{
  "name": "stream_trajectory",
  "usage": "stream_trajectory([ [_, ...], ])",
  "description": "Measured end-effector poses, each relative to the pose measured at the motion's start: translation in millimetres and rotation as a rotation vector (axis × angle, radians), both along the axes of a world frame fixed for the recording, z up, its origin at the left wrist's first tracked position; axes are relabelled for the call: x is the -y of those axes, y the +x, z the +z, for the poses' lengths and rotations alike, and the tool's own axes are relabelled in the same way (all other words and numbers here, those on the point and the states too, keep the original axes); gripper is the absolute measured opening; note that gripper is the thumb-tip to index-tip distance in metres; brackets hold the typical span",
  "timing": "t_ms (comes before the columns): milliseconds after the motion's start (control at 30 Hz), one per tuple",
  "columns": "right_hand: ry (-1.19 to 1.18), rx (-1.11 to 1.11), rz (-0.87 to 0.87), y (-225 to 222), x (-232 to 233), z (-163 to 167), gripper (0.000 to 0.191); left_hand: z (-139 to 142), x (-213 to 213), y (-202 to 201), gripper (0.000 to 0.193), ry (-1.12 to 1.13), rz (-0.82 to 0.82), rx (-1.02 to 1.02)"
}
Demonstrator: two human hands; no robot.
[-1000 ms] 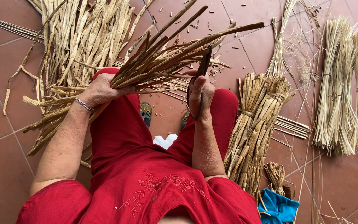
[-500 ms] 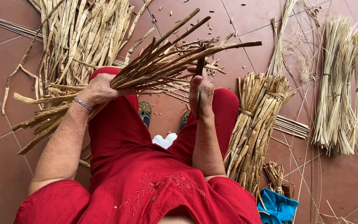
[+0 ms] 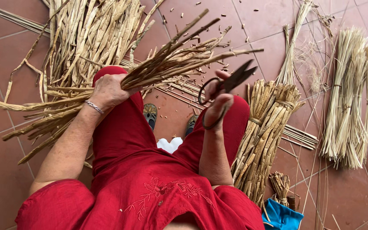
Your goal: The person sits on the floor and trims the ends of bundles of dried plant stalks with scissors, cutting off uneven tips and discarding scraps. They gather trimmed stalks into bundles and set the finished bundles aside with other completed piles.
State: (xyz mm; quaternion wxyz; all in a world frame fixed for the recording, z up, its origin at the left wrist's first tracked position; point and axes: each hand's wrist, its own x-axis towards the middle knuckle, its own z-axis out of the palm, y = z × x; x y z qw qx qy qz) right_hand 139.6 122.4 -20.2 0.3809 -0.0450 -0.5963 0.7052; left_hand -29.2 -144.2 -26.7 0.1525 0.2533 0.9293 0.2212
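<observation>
My left hand (image 3: 107,90) grips a thick bunch of dried straw stalks (image 3: 179,59) over my left knee, with the cut tips fanning out to the upper right and long ends trailing down left. My right hand (image 3: 218,102) holds black scissors (image 3: 231,83) by their loops, blades slightly apart and pointing up right, just below the stalk tips and apart from them. I sit in red clothing (image 3: 150,170) with sandalled feet (image 3: 150,115) on the tiles.
A big loose heap of straw (image 3: 86,38) lies on the red tiled floor at upper left. A tied sheaf (image 3: 265,132) leans by my right leg, paler bundles (image 3: 350,98) lie at right, and a blue cloth (image 3: 284,215) sits at bottom right.
My right hand turned and rose, bringing the scissors from upright to pointing up right toward the stalk tips. The bunch in my left hand tilted slightly.
</observation>
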Motion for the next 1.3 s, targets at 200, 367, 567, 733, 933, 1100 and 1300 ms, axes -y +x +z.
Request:
stream_trajectory([
  [200, 0.648, 0.428, -0.014, -11.0, 23.5, -4.4, 0.06, -12.1, -6.3, 2.8, 0.063, -0.085, 0.017, -0.11],
  [367, 0.856, 0.595, -0.052, -20.2, 28.5, -7.5, 0.057, -16.6, -8.0, -1.0, 0.059, -0.134, 0.006, -0.138],
  [567, 0.931, 0.653, -0.078, -28.6, 37.8, -15.9, 0.048, -13.2, -12.0, 0.7, 0.051, -0.17, -0.006, -0.101],
  [733, 0.894, 0.611, -0.069, -31.1, 38.5, -23.3, 0.045, -11.1, -14.2, -1.2, 0.042, -0.183, 0.01, -0.056],
  [933, 0.826, 0.582, -0.013, -30.5, 42.6, -28.2, 0.052, -11.6, -12.8, -12.5, 0.034, -0.142, 0.01, 0.006],
  [1100, 0.813, 0.608, 0.008, -32.9, 41.8, -34.1, 0.058, -11.9, -13.7, -16.6, 0.032, -0.157, 0.053, 0.117],
  [1300, 0.731, 0.58, 0.024, -34.8, 42.4, -40.5, 0.064, -14.5, -11.1, -15.7, 0.033, -0.149, 0.018, 0.045],
])
